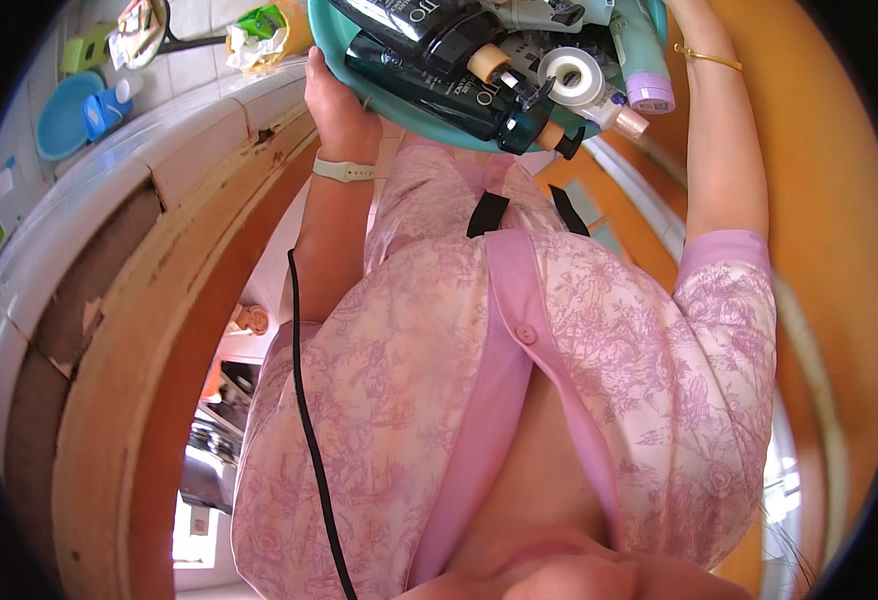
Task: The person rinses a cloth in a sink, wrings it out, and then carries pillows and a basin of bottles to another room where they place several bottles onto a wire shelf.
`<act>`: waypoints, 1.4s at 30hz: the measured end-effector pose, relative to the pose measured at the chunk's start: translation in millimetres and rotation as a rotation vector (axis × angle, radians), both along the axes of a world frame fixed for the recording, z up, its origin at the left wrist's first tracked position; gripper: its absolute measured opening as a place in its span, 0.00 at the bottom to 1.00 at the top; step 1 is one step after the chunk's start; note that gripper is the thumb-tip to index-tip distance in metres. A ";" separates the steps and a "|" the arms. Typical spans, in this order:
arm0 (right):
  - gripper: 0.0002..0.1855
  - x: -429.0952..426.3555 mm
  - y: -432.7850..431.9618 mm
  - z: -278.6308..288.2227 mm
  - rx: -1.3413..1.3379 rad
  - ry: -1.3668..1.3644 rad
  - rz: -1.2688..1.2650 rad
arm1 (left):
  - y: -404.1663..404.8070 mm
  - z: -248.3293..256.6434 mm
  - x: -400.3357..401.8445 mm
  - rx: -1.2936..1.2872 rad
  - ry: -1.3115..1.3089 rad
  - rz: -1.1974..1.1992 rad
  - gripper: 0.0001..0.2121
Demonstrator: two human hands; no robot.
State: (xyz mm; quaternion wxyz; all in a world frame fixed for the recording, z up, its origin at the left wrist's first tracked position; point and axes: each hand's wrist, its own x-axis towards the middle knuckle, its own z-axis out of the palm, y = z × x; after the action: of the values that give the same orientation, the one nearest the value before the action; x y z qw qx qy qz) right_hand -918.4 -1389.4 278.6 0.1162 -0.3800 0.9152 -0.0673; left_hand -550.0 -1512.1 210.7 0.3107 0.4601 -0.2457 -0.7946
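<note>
My left hand (340,105), with a pale watch strap at its wrist, grips the left rim of a teal plastic basin (424,135) at the top. In the basin lie two dark pump bottles (439,94), a white tape-like roll (575,77), a green tube with a lilac cap (637,56) and a tube with a pinkish metallic cap (607,112). Other packs lie among them, partly covered. My right forearm, with a thin gold bracelet, reaches up along the basin's right side. The right hand is beyond the top edge of the picture.
A tiled ledge (206,120) with a chipped wooden edge (183,225) runs along the left. Beyond it are a blue bowl (71,116), a blue container (106,112) and a yellow bin (289,34). An orange-brown wooden surface (821,172) stands at the right. A black cable hangs over my left side.
</note>
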 end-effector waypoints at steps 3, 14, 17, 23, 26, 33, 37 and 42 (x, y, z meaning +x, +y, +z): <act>0.25 -16.0 -11.7 -44.0 -0.018 -0.072 0.047 | -25.4 -34.7 5.8 0.047 -0.042 -0.020 0.18; 0.23 -3.5 -16.1 -11.3 -0.037 -0.323 0.227 | 82.4 0.9 47.9 -0.137 -0.378 0.132 0.17; 0.23 3.7 -45.8 -6.2 0.021 -0.222 0.351 | 83.2 5.6 43.5 -0.161 -0.381 0.201 0.17; 0.22 13.8 -66.2 5.1 0.003 -0.184 0.497 | 117.5 9.4 49.1 -0.077 -0.247 0.400 0.18; 0.22 19.7 -60.9 6.1 0.000 -0.172 0.606 | 136.9 28.5 55.1 0.014 -0.213 0.512 0.18; 0.23 48.1 -62.6 45.2 -0.013 -0.227 0.637 | 169.7 42.5 55.5 -0.110 -0.290 0.626 0.19; 0.27 10.2 -63.8 -9.2 -0.033 -0.297 0.714 | 183.4 18.8 71.8 -0.150 -0.324 0.637 0.18; 0.27 20.6 -90.9 9.6 -0.062 -0.295 0.835 | 188.7 31.1 60.3 -0.179 -0.332 0.768 0.16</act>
State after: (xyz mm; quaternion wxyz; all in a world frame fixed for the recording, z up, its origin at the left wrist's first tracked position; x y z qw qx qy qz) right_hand -897.8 -1480.3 288.2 0.2512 -0.7068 0.6543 -0.0957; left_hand -489.7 -1323.4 241.7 0.5790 0.6110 -0.1709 -0.5120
